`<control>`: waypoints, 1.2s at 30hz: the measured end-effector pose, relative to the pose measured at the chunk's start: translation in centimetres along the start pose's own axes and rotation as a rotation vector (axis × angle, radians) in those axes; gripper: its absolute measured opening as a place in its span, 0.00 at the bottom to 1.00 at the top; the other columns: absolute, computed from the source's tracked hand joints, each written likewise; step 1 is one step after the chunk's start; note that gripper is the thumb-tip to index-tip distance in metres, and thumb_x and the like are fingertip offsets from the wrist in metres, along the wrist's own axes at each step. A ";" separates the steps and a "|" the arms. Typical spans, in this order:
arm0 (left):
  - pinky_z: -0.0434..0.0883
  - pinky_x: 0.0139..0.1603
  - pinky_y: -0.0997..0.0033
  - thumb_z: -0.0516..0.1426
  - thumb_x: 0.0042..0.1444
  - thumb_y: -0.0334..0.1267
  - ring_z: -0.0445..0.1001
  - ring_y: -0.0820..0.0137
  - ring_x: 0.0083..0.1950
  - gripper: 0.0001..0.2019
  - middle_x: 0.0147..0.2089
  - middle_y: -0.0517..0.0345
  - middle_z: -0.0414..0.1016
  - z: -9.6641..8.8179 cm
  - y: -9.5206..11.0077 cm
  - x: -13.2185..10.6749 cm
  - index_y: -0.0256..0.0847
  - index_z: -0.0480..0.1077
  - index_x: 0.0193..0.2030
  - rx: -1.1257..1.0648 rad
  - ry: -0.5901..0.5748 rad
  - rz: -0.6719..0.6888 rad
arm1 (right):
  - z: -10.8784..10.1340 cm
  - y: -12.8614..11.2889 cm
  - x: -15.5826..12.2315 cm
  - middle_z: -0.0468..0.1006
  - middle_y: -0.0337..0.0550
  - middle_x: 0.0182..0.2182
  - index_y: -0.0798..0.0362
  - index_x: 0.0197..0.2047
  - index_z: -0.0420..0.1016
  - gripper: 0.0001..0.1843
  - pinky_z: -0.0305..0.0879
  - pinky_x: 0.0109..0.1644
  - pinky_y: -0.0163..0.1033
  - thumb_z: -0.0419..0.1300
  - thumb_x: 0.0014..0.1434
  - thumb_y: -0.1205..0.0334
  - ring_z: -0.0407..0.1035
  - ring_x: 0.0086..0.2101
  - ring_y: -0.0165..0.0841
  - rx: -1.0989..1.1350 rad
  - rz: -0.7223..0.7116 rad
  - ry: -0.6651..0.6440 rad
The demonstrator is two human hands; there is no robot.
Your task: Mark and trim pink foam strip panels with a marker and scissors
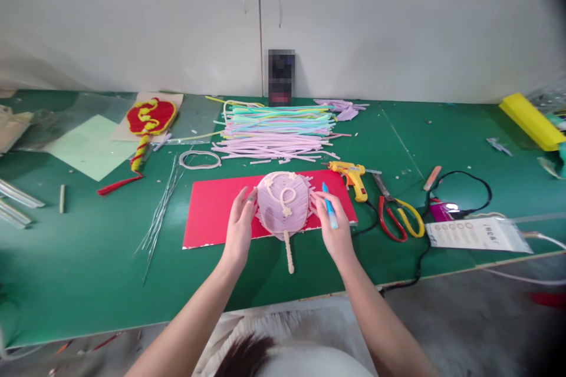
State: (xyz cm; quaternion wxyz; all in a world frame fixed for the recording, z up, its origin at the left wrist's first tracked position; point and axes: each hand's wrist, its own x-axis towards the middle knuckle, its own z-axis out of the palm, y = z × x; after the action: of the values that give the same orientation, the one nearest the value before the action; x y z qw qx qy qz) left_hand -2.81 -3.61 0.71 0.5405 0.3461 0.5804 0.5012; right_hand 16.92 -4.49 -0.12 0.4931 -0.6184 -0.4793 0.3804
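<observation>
A lilac fan-shaped piece made of pipe cleaners [283,203], with a cream handle pointing toward me, lies on a red sheet [210,212] on the green table. My left hand [240,227] rests against its left edge, fingers stretched out along it. My right hand [335,230] touches the right edge with its fingertips while gripping a blue pen-like tool [329,205] that points away from me.
A heap of pastel pipe cleaners [276,129] lies behind the sheet. A yellow glue gun [352,175] and red-and-yellow scissors [398,215] are to the right, with a black cable and a printed bag [477,234]. A red-and-yellow fan [148,118] and thin wires [161,206] lie left.
</observation>
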 end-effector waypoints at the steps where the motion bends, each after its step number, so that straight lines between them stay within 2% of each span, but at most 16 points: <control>1: 0.62 0.66 0.58 0.50 0.63 0.49 0.62 0.61 0.68 0.26 0.67 0.45 0.63 0.0 0.0 0.0 0.42 0.56 0.66 0.004 -0.001 0.004 | 0.0 0.0 0.1 0.76 0.52 0.52 0.49 0.50 0.71 0.16 0.73 0.53 0.48 0.54 0.64 0.50 0.73 0.51 0.41 0.005 0.002 -0.002; 11: 0.63 0.66 0.58 0.51 0.63 0.52 0.61 0.60 0.68 0.28 0.67 0.45 0.64 0.3 0.3 0.4 0.43 0.56 0.66 0.028 0.007 0.010 | 0.6 0.4 0.9 0.76 0.52 0.53 0.49 0.50 0.70 0.16 0.72 0.55 0.51 0.54 0.65 0.49 0.72 0.53 0.41 0.028 -0.020 -0.007; 18: 0.63 0.66 0.57 0.52 0.62 0.49 0.63 0.60 0.67 0.28 0.65 0.44 0.65 0.5 0.3 0.6 0.40 0.57 0.65 -0.024 0.038 0.005 | 0.7 -0.3 1.4 0.77 0.51 0.51 0.49 0.49 0.70 0.15 0.72 0.54 0.49 0.54 0.65 0.51 0.73 0.52 0.41 -0.038 -0.042 -0.007; 20: 0.63 0.66 0.57 0.51 0.63 0.48 0.63 0.61 0.67 0.26 0.66 0.44 0.65 0.4 0.4 0.4 0.40 0.57 0.65 0.046 0.056 0.043 | 0.5 -0.6 1.5 0.78 0.51 0.51 0.49 0.49 0.70 0.14 0.72 0.54 0.49 0.54 0.65 0.52 0.73 0.51 0.41 -0.091 -0.066 0.017; 23: 0.59 0.68 0.55 0.49 0.65 0.45 0.59 0.62 0.69 0.22 0.68 0.48 0.61 0.2 0.7 0.1 0.44 0.60 0.64 0.312 0.048 0.224 | -0.3 -1.0 1.4 0.78 0.52 0.51 0.49 0.50 0.71 0.15 0.72 0.53 0.49 0.53 0.65 0.53 0.73 0.51 0.42 -0.172 -0.108 0.069; 25: 0.58 0.68 0.53 0.49 0.65 0.43 0.56 0.61 0.71 0.20 0.69 0.50 0.60 0.2 1.1 0.0 0.47 0.62 0.63 0.541 -0.043 0.374 | -0.9 -1.0 1.0 0.78 0.51 0.51 0.49 0.53 0.71 0.16 0.73 0.52 0.48 0.52 0.66 0.53 0.74 0.50 0.41 -0.208 -0.127 0.095; 28: 0.58 0.68 0.51 0.47 0.66 0.40 0.53 0.60 0.72 0.19 0.71 0.49 0.56 0.7 1.7 0.3 0.46 0.64 0.62 0.838 -0.263 0.568 | -1.8 -0.8 0.2 0.80 0.49 0.47 0.49 0.54 0.73 0.17 0.73 0.49 0.46 0.52 0.67 0.55 0.76 0.44 0.39 -0.281 -0.214 0.137; 31: 0.50 0.70 0.46 0.47 0.66 0.40 0.49 0.56 0.73 0.21 0.72 0.46 0.54 1.6 2.0 0.9 0.44 0.63 0.65 1.070 -0.441 0.739 | -2.3 -0.6 -1.0 0.82 0.47 0.38 0.50 0.52 0.74 0.15 0.74 0.42 0.43 0.51 0.66 0.58 0.77 0.35 0.37 -0.356 -0.301 0.143; 33: 0.44 0.70 0.43 0.48 0.66 0.41 0.48 0.54 0.73 0.22 0.72 0.45 0.54 2.2 1.8 1.4 0.45 0.61 0.66 1.179 -0.510 0.813 | -2.3 -0.7 -1.7 0.81 0.44 0.31 0.50 0.51 0.73 0.14 0.73 0.36 0.40 0.52 0.66 0.60 0.76 0.30 0.35 -0.367 -0.293 0.109; 36: 0.43 0.70 0.42 0.48 0.66 0.40 0.51 0.55 0.72 0.23 0.71 0.45 0.55 2.6 1.1 2.0 0.45 0.60 0.67 1.250 -0.565 0.850 | -2.0 -0.7 -2.4 0.79 0.41 0.27 0.51 0.45 0.69 0.08 0.72 0.31 0.37 0.54 0.64 0.61 0.75 0.26 0.34 -0.330 -0.289 0.071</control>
State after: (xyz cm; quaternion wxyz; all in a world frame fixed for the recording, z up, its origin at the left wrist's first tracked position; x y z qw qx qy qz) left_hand -0.78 -0.94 1.44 0.1366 0.8892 0.4135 0.1400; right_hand 18.05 -7.22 1.03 0.4513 -0.6284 -0.6012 0.2002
